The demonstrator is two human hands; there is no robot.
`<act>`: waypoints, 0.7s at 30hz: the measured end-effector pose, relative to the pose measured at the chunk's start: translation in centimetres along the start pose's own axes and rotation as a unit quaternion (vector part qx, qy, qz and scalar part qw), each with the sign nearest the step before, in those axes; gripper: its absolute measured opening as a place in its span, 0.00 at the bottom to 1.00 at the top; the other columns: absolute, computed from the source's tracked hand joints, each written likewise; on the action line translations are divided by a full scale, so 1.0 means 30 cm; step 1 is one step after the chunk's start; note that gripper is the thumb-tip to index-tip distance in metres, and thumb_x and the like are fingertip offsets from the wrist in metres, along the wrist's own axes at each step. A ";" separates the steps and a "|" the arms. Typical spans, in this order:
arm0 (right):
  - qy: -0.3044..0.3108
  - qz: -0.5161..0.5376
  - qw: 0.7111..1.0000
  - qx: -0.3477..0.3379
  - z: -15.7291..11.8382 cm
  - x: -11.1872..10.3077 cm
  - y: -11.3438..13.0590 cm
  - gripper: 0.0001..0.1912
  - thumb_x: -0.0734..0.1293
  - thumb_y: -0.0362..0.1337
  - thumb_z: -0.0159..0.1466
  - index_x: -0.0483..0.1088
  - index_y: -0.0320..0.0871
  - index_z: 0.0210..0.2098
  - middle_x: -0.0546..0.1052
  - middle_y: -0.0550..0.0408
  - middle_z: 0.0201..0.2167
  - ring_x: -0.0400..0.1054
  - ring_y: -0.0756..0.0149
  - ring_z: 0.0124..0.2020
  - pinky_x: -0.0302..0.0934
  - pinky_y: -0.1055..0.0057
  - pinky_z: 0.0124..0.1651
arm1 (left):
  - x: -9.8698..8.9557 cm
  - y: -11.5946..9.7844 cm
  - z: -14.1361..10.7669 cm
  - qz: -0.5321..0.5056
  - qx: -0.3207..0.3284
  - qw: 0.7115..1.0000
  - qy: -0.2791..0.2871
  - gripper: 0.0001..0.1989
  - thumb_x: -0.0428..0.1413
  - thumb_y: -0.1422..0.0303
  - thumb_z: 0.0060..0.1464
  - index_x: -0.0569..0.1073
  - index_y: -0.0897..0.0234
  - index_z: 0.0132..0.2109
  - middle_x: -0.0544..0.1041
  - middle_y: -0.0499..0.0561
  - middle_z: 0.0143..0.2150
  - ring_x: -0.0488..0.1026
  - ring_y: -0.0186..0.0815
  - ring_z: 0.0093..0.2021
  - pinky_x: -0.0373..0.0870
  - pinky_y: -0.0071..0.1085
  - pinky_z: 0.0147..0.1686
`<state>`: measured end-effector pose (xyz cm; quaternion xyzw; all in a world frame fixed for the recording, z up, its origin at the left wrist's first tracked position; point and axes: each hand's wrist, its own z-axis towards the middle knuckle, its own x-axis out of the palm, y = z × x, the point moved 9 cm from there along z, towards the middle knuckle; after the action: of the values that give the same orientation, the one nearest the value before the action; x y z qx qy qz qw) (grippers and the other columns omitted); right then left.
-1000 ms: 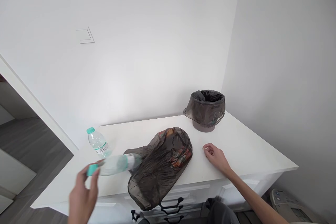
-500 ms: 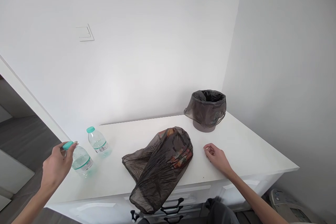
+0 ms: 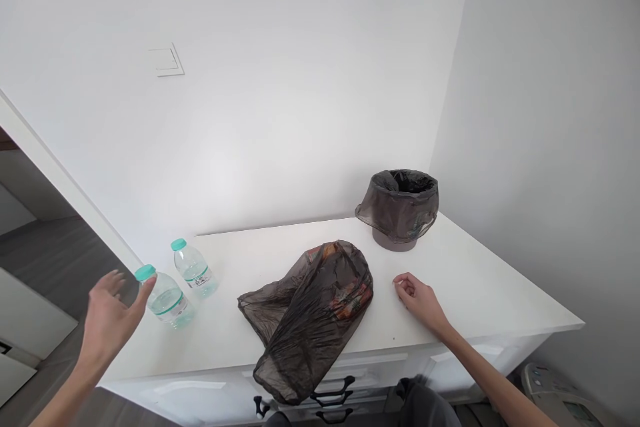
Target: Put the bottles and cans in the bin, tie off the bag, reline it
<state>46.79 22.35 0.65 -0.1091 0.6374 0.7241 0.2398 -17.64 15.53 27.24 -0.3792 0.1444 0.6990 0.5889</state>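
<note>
One bottle (image 3: 173, 307) stands on its base near the left edge of the white cabinet top (image 3: 480, 293), green cap up. Just behind it, toward the back edge, stands a second bottle (image 3: 197, 275). Both look light and clear, so a flat base probably keeps each steady. The left hand (image 3: 113, 310) is beside the first bottle's cap, fingers spread and thumb overlapping its shoulder. That open shape suggests the grip is released; whether the thumb touches is unclear. The right hand (image 3: 419, 299) is loosely curled near the front edge, right of the middle, with nothing visible in it, apparently just resting. Between the hands lies a dark bag (image 3: 313, 320), red and orange contents showing through; being limp, its lower end droops over the front edge above black handles (image 3: 334, 387). Near the back right corner stands a bin (image 3: 394, 241). Its liner (image 3: 407, 210) is folded outward over the rim, likely to hold the mouth open.
</note>
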 end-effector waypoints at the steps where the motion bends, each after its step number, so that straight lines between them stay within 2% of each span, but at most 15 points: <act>1: 0.001 0.000 1.000 -0.001 0.000 0.001 -0.001 0.12 0.61 0.47 0.64 0.70 0.48 0.40 0.72 0.59 0.24 0.67 0.61 0.27 0.61 0.66 0.34 | -0.039 -0.006 -0.027 -0.013 0.009 0.999 -0.046 0.36 0.49 0.38 0.58 0.65 0.68 0.55 0.73 0.61 0.59 0.73 0.47 0.59 0.76 0.40 0.48; 3: 0.001 -0.003 1.000 -0.003 -0.001 0.002 -0.003 0.13 0.61 0.48 0.64 0.70 0.48 0.40 0.72 0.59 0.24 0.66 0.61 0.26 0.61 0.67 0.34 | -0.102 -0.030 -0.108 -0.028 0.032 0.991 -0.128 0.29 0.49 0.42 0.60 0.66 0.64 0.52 0.71 0.60 0.59 0.65 0.53 0.65 0.70 0.53 0.57; 4: 0.000 -0.005 1.000 -0.003 -0.001 0.001 -0.004 0.13 0.61 0.48 0.64 0.70 0.48 0.40 0.72 0.60 0.24 0.66 0.62 0.26 0.61 0.67 0.34 | -0.107 -0.050 -0.154 -0.040 0.049 0.989 -0.135 0.25 0.49 0.45 0.61 0.66 0.62 0.50 0.73 0.59 0.56 0.66 0.53 0.63 0.68 0.55 0.59; 5: 0.000 -0.007 1.000 -0.002 -0.002 0.001 -0.003 0.13 0.61 0.48 0.64 0.70 0.49 0.40 0.72 0.60 0.24 0.66 0.62 0.26 0.61 0.67 0.34 | -0.083 -0.076 -0.199 -0.060 0.069 0.991 -0.100 0.20 0.48 0.48 0.63 0.66 0.60 0.48 0.74 0.56 0.53 0.69 0.51 0.60 0.69 0.55 0.58; 6: -0.002 -0.009 1.000 -0.002 -0.004 -0.001 -0.002 0.13 0.61 0.48 0.64 0.70 0.49 0.40 0.73 0.60 0.24 0.66 0.62 0.26 0.61 0.67 0.33 | -0.033 -0.115 -0.245 -0.087 0.097 0.991 -0.031 0.17 0.48 0.51 0.64 0.67 0.59 0.47 0.76 0.54 0.49 0.73 0.49 0.55 0.72 0.53 0.55; 7: -0.003 -0.009 1.000 -0.002 -0.006 -0.002 0.001 0.13 0.61 0.48 0.64 0.71 0.49 0.40 0.73 0.60 0.24 0.66 0.62 0.26 0.61 0.67 0.33 | 0.037 -0.166 -0.300 -0.122 0.131 0.982 0.066 0.14 0.49 0.53 0.65 0.68 0.57 0.48 0.77 0.53 0.47 0.75 0.47 0.51 0.75 0.49 0.53; 9: -0.005 -0.008 1.000 -0.003 -0.009 -0.005 0.006 0.13 0.61 0.48 0.63 0.71 0.49 0.40 0.73 0.60 0.24 0.67 0.62 0.27 0.61 0.68 0.33 | 0.161 -0.300 -0.434 -0.182 0.224 0.929 0.232 0.13 0.50 0.57 0.66 0.72 0.55 0.51 0.79 0.52 0.50 0.76 0.44 0.51 0.75 0.42 0.53; 10: -0.005 -0.007 1.000 -0.003 -0.010 -0.005 0.008 0.13 0.61 0.48 0.63 0.71 0.48 0.40 0.73 0.60 0.24 0.67 0.62 0.26 0.61 0.68 0.33 | 0.203 -0.368 -0.494 -0.199 0.268 0.901 0.276 0.13 0.50 0.59 0.66 0.73 0.55 0.53 0.79 0.53 0.53 0.75 0.44 0.55 0.73 0.41 0.56; 12: -0.005 -0.007 1.000 -0.004 -0.012 -0.006 0.011 0.13 0.61 0.48 0.63 0.71 0.48 0.39 0.73 0.60 0.24 0.66 0.62 0.26 0.61 0.68 0.32 | 0.263 -0.495 -0.576 -0.218 0.337 0.863 0.307 0.15 0.48 0.65 0.68 0.74 0.55 0.56 0.78 0.53 0.58 0.72 0.43 0.60 0.70 0.41 0.60; 14: -0.008 -0.009 1.000 -0.007 -0.011 -0.008 0.010 0.13 0.61 0.48 0.63 0.71 0.48 0.39 0.73 0.60 0.23 0.67 0.62 0.25 0.61 0.67 0.32 | 0.322 -0.611 -0.626 -0.214 0.387 0.837 0.321 0.18 0.46 0.72 0.67 0.74 0.55 0.57 0.76 0.53 0.61 0.69 0.43 0.64 0.67 0.43 0.62; 17: -0.010 -0.011 1.000 -0.010 -0.006 -0.010 0.005 0.13 0.61 0.48 0.64 0.71 0.48 0.39 0.73 0.60 0.23 0.68 0.62 0.26 0.62 0.67 0.33 | 0.409 -0.756 -0.682 -0.205 0.441 0.802 0.347 0.26 0.44 0.81 0.60 0.75 0.56 0.57 0.73 0.54 0.65 0.65 0.46 0.66 0.66 0.49 0.62; 19: -0.008 -0.010 1.000 -0.010 -0.002 -0.009 0.000 0.13 0.61 0.49 0.64 0.71 0.48 0.39 0.73 0.60 0.24 0.68 0.62 0.26 0.62 0.67 0.33 | 0.458 -0.820 -0.700 -0.238 0.428 0.794 0.361 0.29 0.47 0.82 0.56 0.74 0.55 0.60 0.72 0.56 0.66 0.66 0.48 0.66 0.66 0.52 0.62; 21: -0.006 -0.008 1.000 -0.009 0.001 -0.009 -0.003 0.13 0.61 0.49 0.65 0.71 0.48 0.39 0.73 0.60 0.24 0.68 0.62 0.26 0.62 0.66 0.34 | 0.504 -0.853 -0.706 -0.282 0.381 0.801 0.366 0.29 0.48 0.79 0.58 0.70 0.55 0.64 0.71 0.58 0.66 0.68 0.48 0.64 0.65 0.52 0.63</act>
<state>47.05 22.32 0.70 -0.1118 0.6286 0.7286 0.2479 13.58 19.36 8.69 -0.3757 0.4905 0.1996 0.7606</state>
